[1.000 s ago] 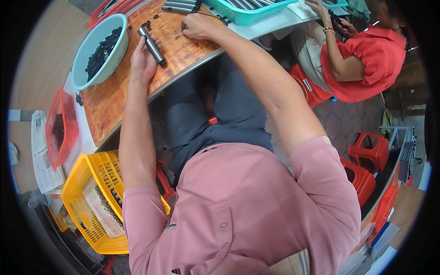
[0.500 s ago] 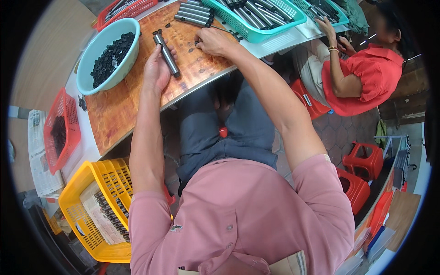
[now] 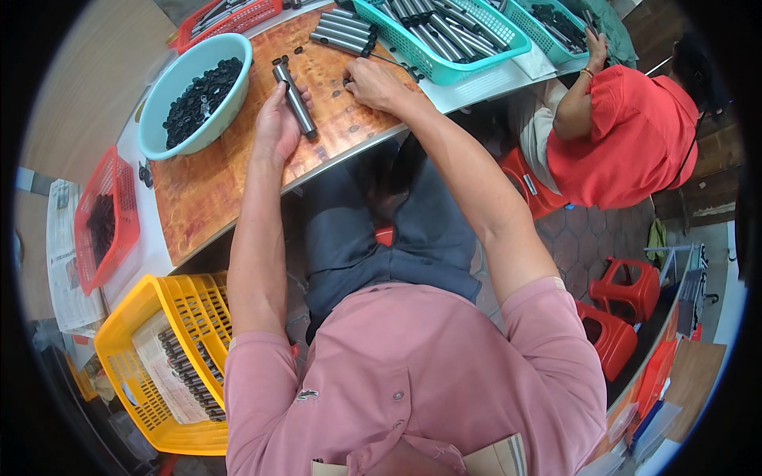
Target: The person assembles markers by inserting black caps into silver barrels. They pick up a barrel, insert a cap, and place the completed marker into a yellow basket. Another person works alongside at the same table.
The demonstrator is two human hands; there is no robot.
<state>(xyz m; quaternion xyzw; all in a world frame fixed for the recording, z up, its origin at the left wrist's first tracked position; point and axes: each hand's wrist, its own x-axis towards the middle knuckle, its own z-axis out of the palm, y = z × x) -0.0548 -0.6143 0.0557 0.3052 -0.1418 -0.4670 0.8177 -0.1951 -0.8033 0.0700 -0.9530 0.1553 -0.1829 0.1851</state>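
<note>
My left hand point(image 3: 278, 127) is closed round a shiny metal tube point(image 3: 294, 101), tilted over the wooden board point(image 3: 198, 198), with a dark spot near its upper end. Small black caps point(image 3: 280, 60) show just beyond that end. My right hand point(image 3: 376, 85) is above the board with fingers pinched together; a small dark bit shows at the fingertips, too small to name. Beside its knuckles runs a thin dark rod point(image 3: 390, 61); whether the hand grips it I cannot tell. Several metal tubes point(image 3: 341, 33) with black ends lie in a row just beyond my right hand.
A light blue bowl point(image 3: 147, 119) of black caps stands at the left. Green baskets point(image 3: 476, 65) of tubes line the far right. Red baskets point(image 3: 127, 214) and a yellow crate point(image 3: 147, 373) flank the table. A co-worker in a red shirt point(image 3: 619, 135) sits at right.
The view has shifted slightly. Both my hands keep nearly the same place and hold. The co-worker has turned away and raised a hand by the far green basket.
</note>
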